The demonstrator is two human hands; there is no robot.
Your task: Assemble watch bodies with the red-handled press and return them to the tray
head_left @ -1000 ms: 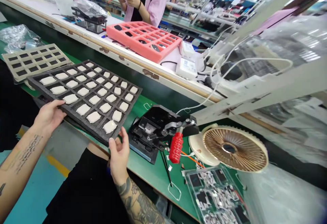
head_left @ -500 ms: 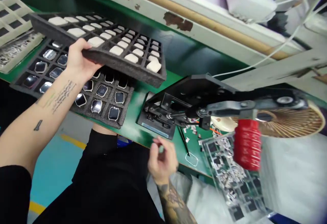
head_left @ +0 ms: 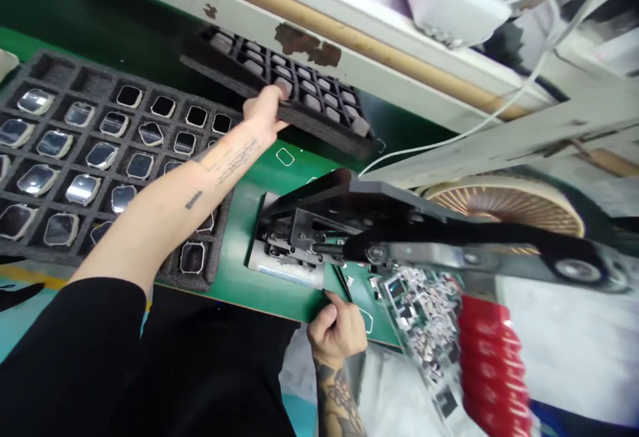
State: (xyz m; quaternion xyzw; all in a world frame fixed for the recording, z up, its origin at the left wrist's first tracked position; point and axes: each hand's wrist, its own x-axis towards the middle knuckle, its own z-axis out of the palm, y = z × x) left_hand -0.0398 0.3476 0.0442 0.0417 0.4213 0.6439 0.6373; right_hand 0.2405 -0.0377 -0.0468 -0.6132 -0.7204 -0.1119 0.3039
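My left hand (head_left: 264, 108) is closed on the near edge of a dark foam tray (head_left: 324, 114). Greyish-white rounded squares sit in its compartments. The tray is raised and tilted at the back of the bench, below the shelf edge. Under my left forearm lies another grey foam tray (head_left: 214, 251), its cells mostly filled with glass-faced watch-shaped parts (head_left: 82, 187). My right hand (head_left: 337, 327) is at the bench's front edge, fingers curled and the index partly extended. I see nothing in it. Just beyond stands a black lever press (head_left: 304, 241) with a red ribbed grip (head_left: 492, 364).
A clear compartment box (head_left: 424, 337) of small metallic parts stands right of my right hand. Dark tweezers (head_left: 343, 282) and thin frame outlines (head_left: 285, 156) lie on the green mat. A fan (head_left: 504, 204) and white cable (head_left: 449, 141) are behind the press. The shelf (head_left: 239, 8) overhangs the back.
My left hand has carried the foam tray right and back, uncovering more of the tray of watch-shaped parts. My right hand has curled tighter near the bench edge. The view has shifted.
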